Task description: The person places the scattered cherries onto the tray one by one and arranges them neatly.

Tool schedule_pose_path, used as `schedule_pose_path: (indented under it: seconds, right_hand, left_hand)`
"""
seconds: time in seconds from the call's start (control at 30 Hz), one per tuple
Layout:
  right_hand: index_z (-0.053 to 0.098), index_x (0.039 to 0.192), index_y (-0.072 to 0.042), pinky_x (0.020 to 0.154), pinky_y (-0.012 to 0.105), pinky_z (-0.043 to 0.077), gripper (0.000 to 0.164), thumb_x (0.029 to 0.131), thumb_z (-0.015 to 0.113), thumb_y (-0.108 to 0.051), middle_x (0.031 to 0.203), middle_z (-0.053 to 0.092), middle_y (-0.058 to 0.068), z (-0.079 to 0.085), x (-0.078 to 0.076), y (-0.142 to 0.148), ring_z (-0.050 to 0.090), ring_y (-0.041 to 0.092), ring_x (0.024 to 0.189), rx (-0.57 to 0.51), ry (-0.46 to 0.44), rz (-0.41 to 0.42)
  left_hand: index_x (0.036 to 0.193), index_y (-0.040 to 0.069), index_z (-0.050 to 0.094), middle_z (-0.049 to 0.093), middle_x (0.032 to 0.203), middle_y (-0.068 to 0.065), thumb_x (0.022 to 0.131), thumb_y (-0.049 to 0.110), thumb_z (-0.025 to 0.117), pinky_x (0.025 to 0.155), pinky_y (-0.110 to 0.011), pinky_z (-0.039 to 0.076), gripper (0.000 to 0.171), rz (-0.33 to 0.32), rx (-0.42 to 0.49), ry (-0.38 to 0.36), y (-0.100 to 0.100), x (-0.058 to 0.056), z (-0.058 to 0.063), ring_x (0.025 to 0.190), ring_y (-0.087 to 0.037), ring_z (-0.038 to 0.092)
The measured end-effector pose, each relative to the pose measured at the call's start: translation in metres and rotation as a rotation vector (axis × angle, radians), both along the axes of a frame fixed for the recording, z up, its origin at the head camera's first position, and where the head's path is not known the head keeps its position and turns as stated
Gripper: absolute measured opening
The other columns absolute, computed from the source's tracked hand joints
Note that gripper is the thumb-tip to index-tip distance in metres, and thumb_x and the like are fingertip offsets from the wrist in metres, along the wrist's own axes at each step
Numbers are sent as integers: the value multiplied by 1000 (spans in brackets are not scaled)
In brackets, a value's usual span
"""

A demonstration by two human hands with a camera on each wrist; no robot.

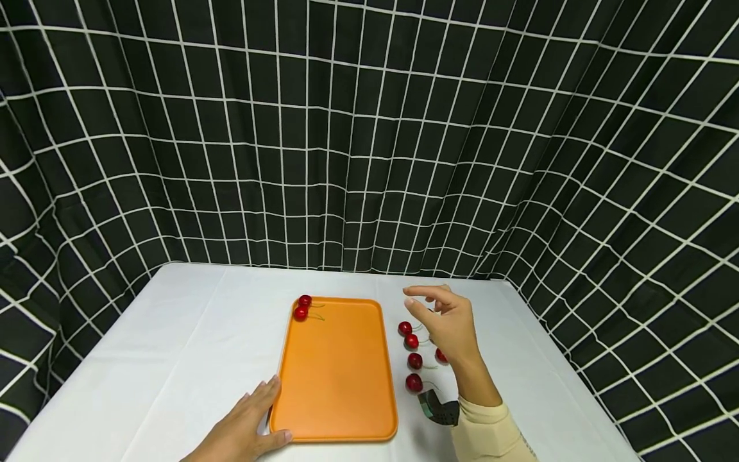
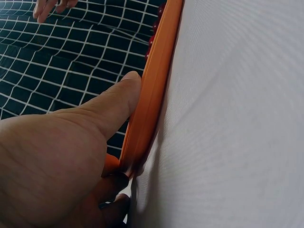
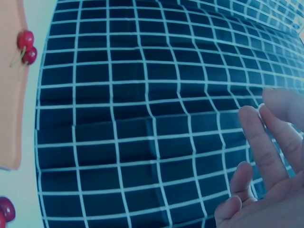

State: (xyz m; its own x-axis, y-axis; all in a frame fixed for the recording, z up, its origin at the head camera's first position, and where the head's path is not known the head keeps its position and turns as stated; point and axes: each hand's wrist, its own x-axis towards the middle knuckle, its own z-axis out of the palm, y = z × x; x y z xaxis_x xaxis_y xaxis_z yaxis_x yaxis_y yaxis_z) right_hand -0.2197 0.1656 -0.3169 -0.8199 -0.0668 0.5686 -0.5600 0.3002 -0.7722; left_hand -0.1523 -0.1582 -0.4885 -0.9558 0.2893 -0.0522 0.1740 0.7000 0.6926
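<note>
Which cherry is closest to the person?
The cherry at the near end of the row right of the orange tray; every other cherry in view lies farther up the head picture.

"where could a hand pass?"

"over the middle of the orange tray (image 1: 335, 372); only two cherries (image 1: 301, 313) stand in the way, at its far left corner."

"and its left side?"

"the left hand (image 1: 245, 420) blocks the near corner. farther up, the bench (image 1: 190, 340) gives room."

"the right?"

"a row of cherries (image 1: 414, 361) bars it, with a narrow strip between row and tray. the right hand (image 1: 447, 321) hangs above that side. behind everything, the grid curtain (image 1: 346, 128) is a wall."
</note>
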Motion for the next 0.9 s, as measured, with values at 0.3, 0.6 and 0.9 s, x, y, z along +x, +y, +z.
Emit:
schedule_pose_path:
  seconds: [0.3,0.6,0.9]
  right_hand:
    - [72,98,10,57,33,27,14,84,72,6,90,67,23,-20,0,37,33,30,71,-75,57,-40]
    - [73,98,7,53,29,29,14,84,72,5,85,68,6,-58,-20,80,36,19,68,-73,-12,-125]
    - [76,98,-1,49,24,35,16,84,77,-9,87,70,1,-123,-43,121,49,15,78,-78,-187,-238]
  left_hand:
    - [143,-11,34,24,152,-23,73,55,75,108,-62,10,104,-13,-3,10,-1,1,-1,139,-41,19]
    - [143,-9,37,26,152,-20,73,53,77,109,-60,12,102,7,-10,25,0,1,1,139,-40,20]
    - [144,-8,36,28,153,-19,74,52,77,111,-59,13,101,9,-3,20,2,1,0,140,-39,21]
